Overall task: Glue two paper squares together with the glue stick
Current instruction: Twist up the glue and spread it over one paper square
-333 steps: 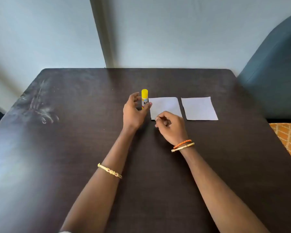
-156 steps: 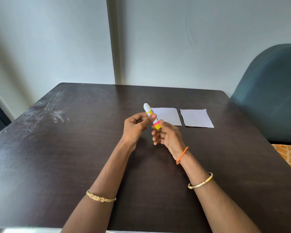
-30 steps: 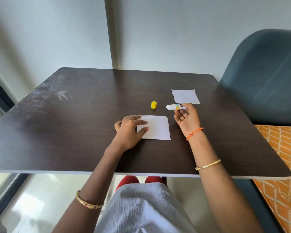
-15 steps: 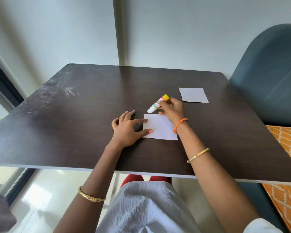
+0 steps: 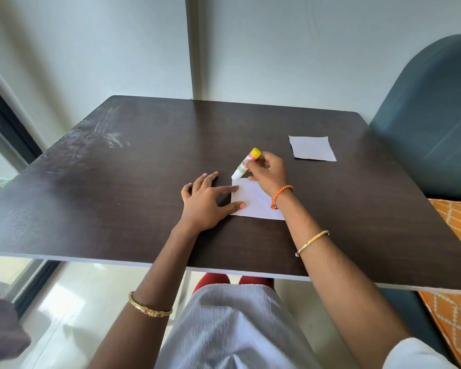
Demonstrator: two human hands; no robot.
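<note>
- Glue stick [image 5: 246,163] pinched in the right hand [image 5: 268,170], its fingers curled round it, tip at the near paper square's [image 5: 253,201] far corner
- Left hand [image 5: 205,202], fingers spread, presses that square onto the counter [image 5: 117,195]
- Step: spreading glue; next, judged, strokes across, then fetching the second square [image 5: 312,147] lying beyond the right fingers

Both forearms reach out over the table edge. Left hand [image 5: 203,206] lies flat, palm down, fingers spread and pretty much straight, with the thumb stuck out to the right (its tip is the bit pressing down). Right hand [image 5: 268,173] sits just beyond it, fingers curled and pinching, knuckles up, wrist bent a little with the forearm running back toward the lower right. The two hands are close together but not touching
</note>
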